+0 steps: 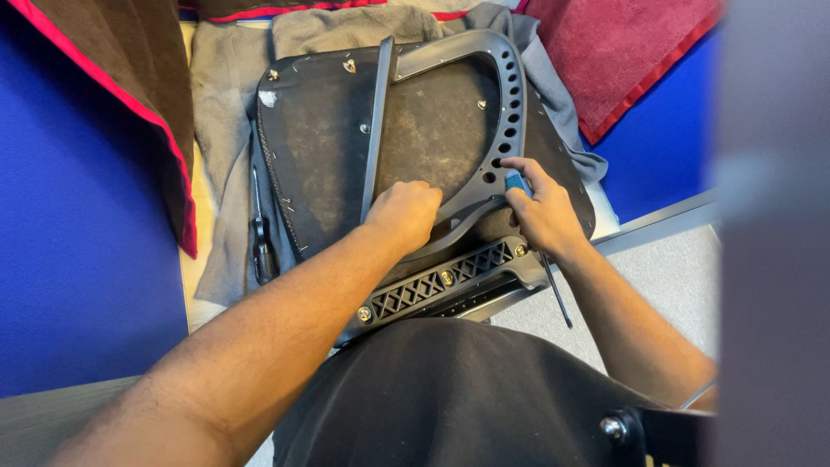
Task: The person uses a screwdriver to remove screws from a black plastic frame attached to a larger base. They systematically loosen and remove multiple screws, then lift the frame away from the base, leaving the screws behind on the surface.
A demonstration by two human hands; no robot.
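1. Blue panels (pixel 78 259) flank the work on the left and the upper right, with a dark cloth edged in red (pixel 130 95) hanging over the left one and a maroon towel (pixel 622 52) at the top right.
2. Grey towel (pixel 229 112) lies under the seat base (pixel 328 147), a big dark panel turned underside up in the middle of the view; bare towel shows along its left and top edges.
3. Grey plastic frame (pixel 510 95) with a row of holes curves over the seat base's right side, and a flat bar (pixel 377 130) runs down its middle.
4. Ribbed bracket (pixel 441 285) with brass bolts sits at the near edge, close to the person's lap.
5. Left hand (pixel 405 212) is curled into a fist, pressing the frame's lower edge beside the bar.
6. Right hand (pixel 540 207) is closed around a blue-handled screwdriver (pixel 516 182), its tip at the frame's holes; a thin rod (pixel 558 298) slants below the wrist.
7. Black tool (pixel 261 238) lies untouched on the towel, left of the seat base.
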